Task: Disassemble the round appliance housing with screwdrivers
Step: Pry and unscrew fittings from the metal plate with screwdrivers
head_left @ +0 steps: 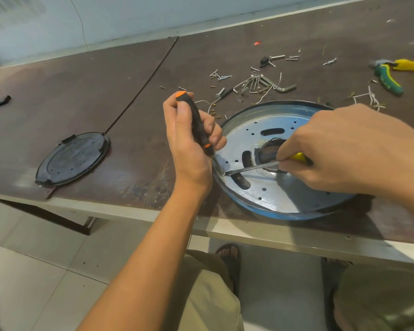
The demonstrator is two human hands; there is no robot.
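Head view, looking down over your two forearms at a dark brown table (93, 91).

The housing (285, 194) lies flat near the table's front edge, to your right. It is a shallow round pan with a blue rim and a silver plate inside. The plate has small holes, long slots and a ragged opening in its middle.

Your left hand (191, 142) has all its fingers curled tightly round the handle of a black driver (197, 123) with orange ends. The driver stands nearly upright, leaning away from you, and its tip goes down at the housing's left inner rim.

Your right hand (339, 149) reaches over the plate and covers its right side. Its fingers and thumb are bent and pinch a yellow driver (256, 166) where handle meets shaft. The shaft lies low across the plate, pointing left, and its tip ends at the rim just beside the black driver's tip. Whether the two tips touch cannot be told.

Well apart to the left, a round black lid (73, 161) lies flat on the table.

Behind the housing are scattered screws (219, 76) and a bunch of hex keys (263, 83). Pliers (390, 77) with green and yellow grips lie at the far right.
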